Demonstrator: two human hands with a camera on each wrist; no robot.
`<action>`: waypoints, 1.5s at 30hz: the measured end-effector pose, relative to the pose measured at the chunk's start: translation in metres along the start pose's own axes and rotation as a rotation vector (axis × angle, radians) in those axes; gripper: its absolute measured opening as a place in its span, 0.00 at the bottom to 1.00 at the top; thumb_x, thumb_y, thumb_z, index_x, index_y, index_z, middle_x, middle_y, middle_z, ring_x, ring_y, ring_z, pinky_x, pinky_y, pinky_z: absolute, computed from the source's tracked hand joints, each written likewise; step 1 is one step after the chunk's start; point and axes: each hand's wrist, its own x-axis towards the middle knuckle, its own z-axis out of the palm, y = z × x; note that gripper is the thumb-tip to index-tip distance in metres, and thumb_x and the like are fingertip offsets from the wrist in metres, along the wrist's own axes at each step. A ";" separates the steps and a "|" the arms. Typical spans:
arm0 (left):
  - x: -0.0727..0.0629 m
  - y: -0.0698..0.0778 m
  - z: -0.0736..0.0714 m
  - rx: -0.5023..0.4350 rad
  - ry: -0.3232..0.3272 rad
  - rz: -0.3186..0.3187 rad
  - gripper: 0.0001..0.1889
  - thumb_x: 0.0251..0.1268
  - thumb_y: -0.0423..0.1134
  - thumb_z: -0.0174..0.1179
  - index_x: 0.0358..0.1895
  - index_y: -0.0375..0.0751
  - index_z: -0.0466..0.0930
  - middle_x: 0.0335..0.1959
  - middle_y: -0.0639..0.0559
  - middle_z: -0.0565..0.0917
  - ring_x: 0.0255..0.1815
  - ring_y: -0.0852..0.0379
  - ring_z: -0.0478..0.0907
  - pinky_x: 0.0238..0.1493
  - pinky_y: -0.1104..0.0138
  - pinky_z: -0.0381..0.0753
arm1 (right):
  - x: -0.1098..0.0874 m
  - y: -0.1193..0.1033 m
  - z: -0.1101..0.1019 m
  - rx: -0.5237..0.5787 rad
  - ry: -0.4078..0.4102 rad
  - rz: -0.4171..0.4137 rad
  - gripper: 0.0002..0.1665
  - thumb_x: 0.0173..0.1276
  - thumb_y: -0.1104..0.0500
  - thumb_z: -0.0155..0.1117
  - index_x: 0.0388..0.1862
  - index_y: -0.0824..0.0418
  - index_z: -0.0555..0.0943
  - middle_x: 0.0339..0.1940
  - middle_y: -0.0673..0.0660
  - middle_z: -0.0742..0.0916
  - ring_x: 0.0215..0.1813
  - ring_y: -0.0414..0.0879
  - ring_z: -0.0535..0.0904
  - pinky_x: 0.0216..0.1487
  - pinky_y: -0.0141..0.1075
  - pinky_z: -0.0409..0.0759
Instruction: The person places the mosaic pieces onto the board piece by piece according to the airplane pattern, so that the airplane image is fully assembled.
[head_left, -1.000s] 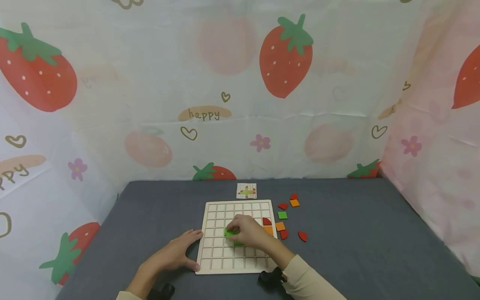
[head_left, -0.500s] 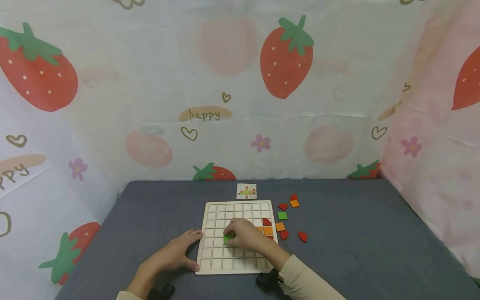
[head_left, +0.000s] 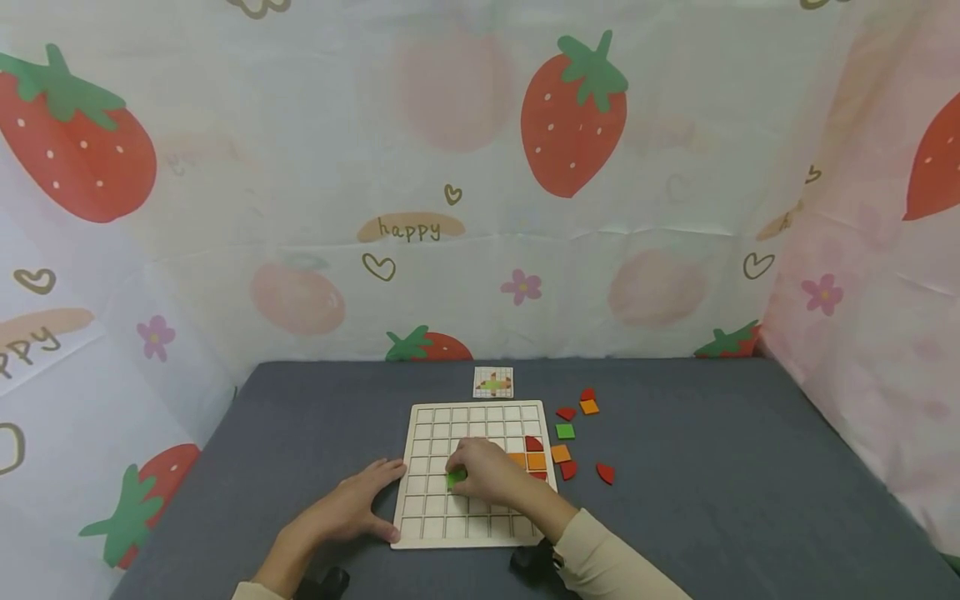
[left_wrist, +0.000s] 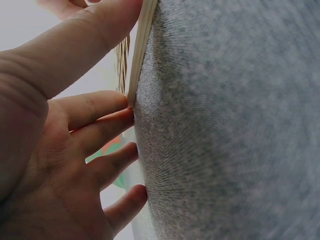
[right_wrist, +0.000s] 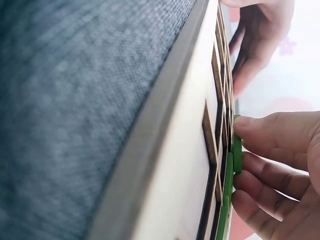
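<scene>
A pale wooden grid board [head_left: 435, 417] lies on the grey cloth. My right hand [head_left: 491, 475] is over the middle of its squares and pinches a green square tile [right_wrist: 237, 157] between thumb and fingertips, right at the grid. In the right wrist view, another green tile [right_wrist: 226, 187] sits in the board beside it. Orange tiles [head_left: 536, 461] and a red quarter-round tile [head_left: 533, 443] sit in squares near the board's right edge, partly covered by my right hand. My left hand [head_left: 348, 504] rests with extended fingers and thumb against the board's left edge [left_wrist: 142, 47].
Right of the board lie loose pieces: a green tile [head_left: 565, 431], orange tiles [head_left: 589, 407] and several red quarter-rounds [head_left: 605, 472]. A small pattern card [head_left: 492, 382] lies behind the board. A strawberry-print curtain [head_left: 450, 292] hangs at the table's back edge.
My right hand has shifted slightly left and nearer with the green tile, uncovering more orange and red at the board's right side. My left hand stays put.
</scene>
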 end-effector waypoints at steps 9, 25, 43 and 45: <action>0.000 0.000 0.000 -0.002 0.001 -0.001 0.51 0.40 0.47 0.77 0.71 0.31 0.64 0.73 0.36 0.65 0.76 0.30 0.53 0.66 0.32 0.55 | 0.001 0.001 0.000 0.007 0.009 -0.018 0.10 0.58 0.62 0.72 0.40 0.60 0.88 0.35 0.50 0.85 0.35 0.36 0.74 0.39 0.27 0.75; 0.000 0.000 0.000 0.001 -0.004 -0.010 0.51 0.40 0.47 0.77 0.71 0.32 0.64 0.73 0.37 0.65 0.76 0.31 0.53 0.66 0.32 0.54 | -0.002 0.002 -0.005 0.128 -0.029 0.026 0.14 0.58 0.60 0.73 0.44 0.60 0.88 0.38 0.50 0.85 0.38 0.36 0.78 0.41 0.27 0.78; 0.000 0.003 0.000 0.011 0.006 -0.022 0.50 0.40 0.45 0.77 0.71 0.32 0.65 0.73 0.38 0.66 0.76 0.32 0.53 0.66 0.32 0.54 | -0.015 0.029 -0.014 0.293 0.062 0.005 0.14 0.62 0.60 0.70 0.47 0.61 0.86 0.41 0.53 0.86 0.42 0.45 0.81 0.43 0.31 0.79; 0.000 0.003 0.000 0.009 0.006 -0.024 0.50 0.39 0.45 0.77 0.71 0.32 0.65 0.73 0.38 0.66 0.76 0.32 0.53 0.67 0.32 0.54 | -0.018 0.034 -0.017 0.305 0.075 0.019 0.15 0.63 0.60 0.69 0.48 0.61 0.86 0.41 0.53 0.86 0.42 0.45 0.80 0.43 0.32 0.79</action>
